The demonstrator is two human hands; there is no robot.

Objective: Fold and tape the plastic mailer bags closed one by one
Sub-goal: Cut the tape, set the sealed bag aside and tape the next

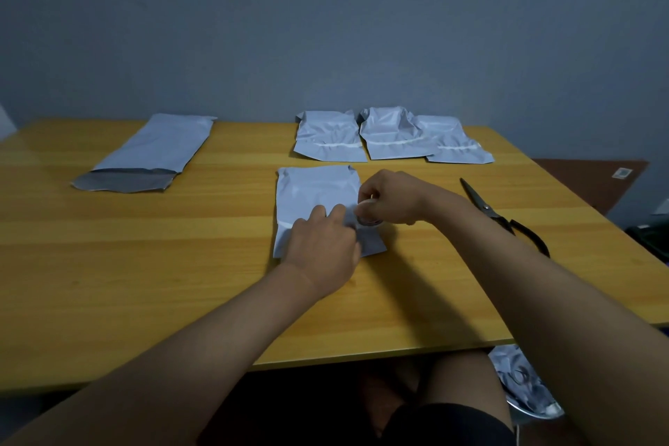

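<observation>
A folded pale grey mailer bag (314,194) lies flat in the middle of the wooden table (144,264). My left hand (323,242) presses down on its lower right part, fingertips near the fold. My right hand (389,198) holds a small roll of clear tape (369,219) at the bag's right edge, thumb and fingers pinched around it. Three folded, taped bags (387,138) lie in a row at the far side. One long unfolded bag (152,152) with its open flap toward me lies at the far left.
Black-handled scissors (503,215) lie on the table to the right of my right forearm. More crumpled bags sit in a container (525,384) on the floor below the table's right front corner. A grey wall stands behind the table.
</observation>
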